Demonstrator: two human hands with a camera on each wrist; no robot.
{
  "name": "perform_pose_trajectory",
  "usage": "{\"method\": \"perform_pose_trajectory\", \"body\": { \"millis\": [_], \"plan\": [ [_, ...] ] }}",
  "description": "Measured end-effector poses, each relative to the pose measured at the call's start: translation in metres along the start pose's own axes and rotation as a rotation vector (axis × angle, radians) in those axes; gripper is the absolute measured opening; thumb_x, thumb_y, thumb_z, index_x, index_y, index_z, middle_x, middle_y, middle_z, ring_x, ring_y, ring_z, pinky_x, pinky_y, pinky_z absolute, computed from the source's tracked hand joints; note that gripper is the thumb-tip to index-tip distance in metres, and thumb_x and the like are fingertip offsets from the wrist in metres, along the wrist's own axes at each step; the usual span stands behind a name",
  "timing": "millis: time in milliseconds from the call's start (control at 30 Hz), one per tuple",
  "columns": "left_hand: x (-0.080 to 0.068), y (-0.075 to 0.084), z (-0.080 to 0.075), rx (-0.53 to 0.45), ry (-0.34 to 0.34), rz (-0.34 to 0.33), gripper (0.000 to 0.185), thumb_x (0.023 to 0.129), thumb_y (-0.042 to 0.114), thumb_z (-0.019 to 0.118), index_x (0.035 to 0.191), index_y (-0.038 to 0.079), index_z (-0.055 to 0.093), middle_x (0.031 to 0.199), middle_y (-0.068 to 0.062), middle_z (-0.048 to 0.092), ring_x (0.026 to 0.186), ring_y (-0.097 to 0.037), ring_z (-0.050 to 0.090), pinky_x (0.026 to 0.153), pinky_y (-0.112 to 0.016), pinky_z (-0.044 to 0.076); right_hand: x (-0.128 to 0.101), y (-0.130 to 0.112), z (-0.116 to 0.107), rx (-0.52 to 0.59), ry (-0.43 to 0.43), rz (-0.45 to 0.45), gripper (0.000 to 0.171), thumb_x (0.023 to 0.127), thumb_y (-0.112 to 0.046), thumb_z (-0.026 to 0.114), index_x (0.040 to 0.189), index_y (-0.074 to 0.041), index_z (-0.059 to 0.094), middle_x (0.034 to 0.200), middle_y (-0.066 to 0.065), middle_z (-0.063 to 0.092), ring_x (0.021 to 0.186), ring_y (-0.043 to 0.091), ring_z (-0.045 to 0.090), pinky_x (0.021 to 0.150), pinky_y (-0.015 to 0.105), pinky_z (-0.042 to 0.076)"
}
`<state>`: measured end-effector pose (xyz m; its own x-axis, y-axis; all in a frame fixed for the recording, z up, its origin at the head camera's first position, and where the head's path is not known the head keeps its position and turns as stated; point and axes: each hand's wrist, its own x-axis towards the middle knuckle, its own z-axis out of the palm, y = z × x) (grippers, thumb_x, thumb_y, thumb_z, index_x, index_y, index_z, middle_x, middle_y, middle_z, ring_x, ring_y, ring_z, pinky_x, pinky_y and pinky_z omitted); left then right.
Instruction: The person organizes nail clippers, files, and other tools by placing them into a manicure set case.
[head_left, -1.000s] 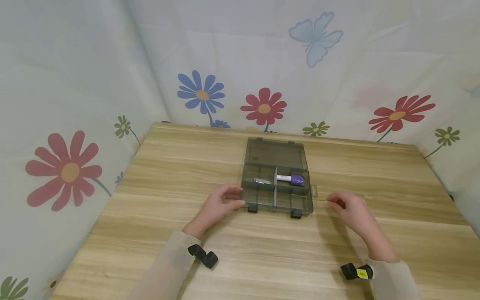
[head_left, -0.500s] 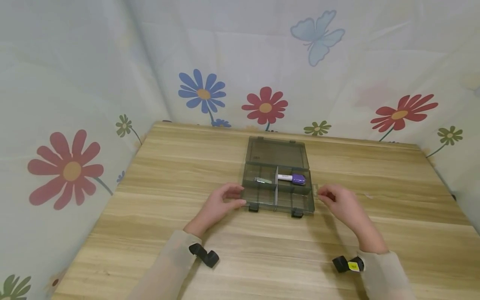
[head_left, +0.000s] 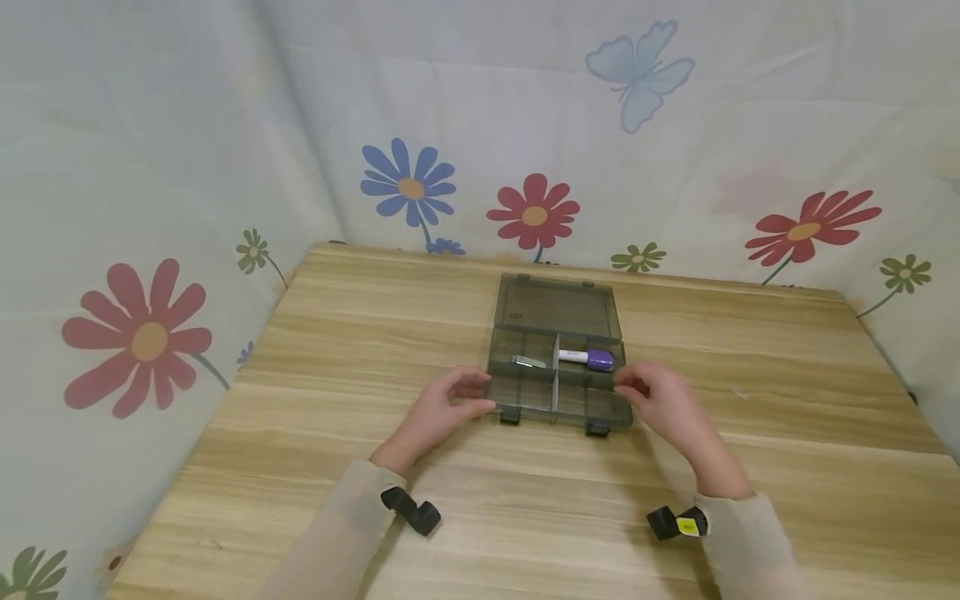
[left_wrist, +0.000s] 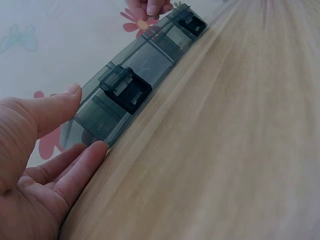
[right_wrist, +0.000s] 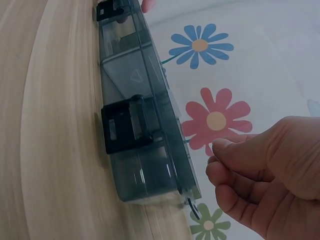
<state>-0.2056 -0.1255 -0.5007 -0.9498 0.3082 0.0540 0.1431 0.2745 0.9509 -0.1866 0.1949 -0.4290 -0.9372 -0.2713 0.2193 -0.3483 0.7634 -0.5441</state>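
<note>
Nearest on the desk (head_left: pixel 315 467), two black wrist straps (head_left: pixel 409 510) are seen. The left hand (head_left: pixel 435 414) is laid, fingers relaxed, against the left end of the open box (head_left: pixel 557 403). The right hand (head_left: pixel 660 404) is held at the right end, fingers curled; whether anything is pinched cannot be told. Farther in, nail clippers (head_left: pixel 528 361) and a purple-capped item (head_left: pixel 588 359) are lodged. The flowered curtain (head_left: pixel 534 212) is hung behind.

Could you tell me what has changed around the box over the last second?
The right hand moved left across the table, from well clear of the box to its right end; its curled fingers sit beside the edge, contact unclear. The left hand stayed at the left end, and the nail clipper and purple-capped item stayed put.
</note>
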Motion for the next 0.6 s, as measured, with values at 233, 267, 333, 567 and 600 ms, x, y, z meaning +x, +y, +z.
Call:
{"method": "perform_pose_trajectory", "body": {
  "millis": [233,267,333,567,600],
  "plan": [
    [-0.010,0.030,-0.004,-0.004,-0.022,0.007,0.042,0.083,0.017,0.071,0.120,0.003,0.057,0.119,-0.017,0.058,0.106,-0.030,0.058,0.086,-0.040,0.048,0.007,-0.006,0.008,0.009,-0.004,-0.033,0.009,0.082,0.003,0.067,0.091,0.001,0.066,0.083,0.007,0.063,0.071,0.017,0.056,0.062,0.033,0.048],
    [-0.010,0.031,-0.004,-0.002,-0.024,0.006,0.042,0.083,0.017,0.071,0.120,0.002,0.057,0.119,-0.017,0.058,0.106,-0.030,0.058,0.086,-0.040,0.048,0.008,-0.007,0.009,0.009,-0.006,-0.036,0.009,0.082,0.003,0.067,0.091,0.001,0.066,0.083,0.006,0.063,0.070,0.016,0.055,0.061,0.032,0.047],
    [-0.011,0.033,-0.005,0.003,-0.026,-0.002,0.042,0.083,0.017,0.071,0.120,0.002,0.057,0.119,-0.016,0.059,0.106,-0.029,0.058,0.086,-0.039,0.048,0.010,-0.009,0.012,0.012,-0.013,-0.039,0.009,0.082,0.002,0.067,0.090,0.001,0.066,0.082,0.006,0.063,0.068,0.015,0.054,0.059,0.030,0.047],
    [-0.011,0.033,-0.005,0.009,-0.031,-0.009,0.042,0.083,0.018,0.072,0.120,0.003,0.058,0.119,-0.014,0.059,0.106,-0.027,0.058,0.085,-0.037,0.048,0.016,-0.010,0.025,0.030,-0.057,-0.052,0.008,0.082,0.003,0.068,0.089,0.000,0.066,0.082,0.004,0.062,0.067,0.013,0.052,0.058,0.029,0.045],
    [-0.011,0.033,-0.005,0.005,-0.030,-0.007,0.042,0.083,0.018,0.072,0.120,0.003,0.058,0.119,-0.014,0.059,0.106,-0.027,0.058,0.085,-0.038,0.048,0.016,-0.011,0.027,0.033,-0.064,-0.052,0.008,0.081,0.002,0.068,0.089,0.000,0.066,0.081,0.004,0.062,0.067,0.013,0.052,0.059,0.029,0.046]
  ]
}}
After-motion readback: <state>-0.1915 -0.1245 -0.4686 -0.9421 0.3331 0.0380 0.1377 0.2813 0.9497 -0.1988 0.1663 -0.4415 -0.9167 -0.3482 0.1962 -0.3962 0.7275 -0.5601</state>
